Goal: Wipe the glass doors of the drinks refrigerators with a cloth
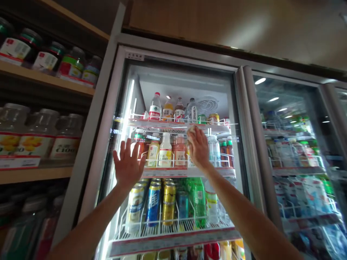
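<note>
My left hand [128, 167] is raised with its fingers spread, palm toward the glass door [179, 77] of a lit drinks fridge. Whether that palm touches the pane I cannot tell. Higher and to the right, my right hand [200, 148] has its fingers over a pale, crumpled cloth [192, 130] at the glass. Most of the cloth is hidden under the fingers. Behind the pane, bottles [165, 151] stand on the middle rack and cans [154, 204] fill the rack below, with a green bottle [199, 202] beside them.
Wooden shelves [54, 177] with several bottles run along the left. The door's grey frame [253, 144] separates it from a second fridge door [287, 97] on the right. A wooden panel [217, 25] spans the top.
</note>
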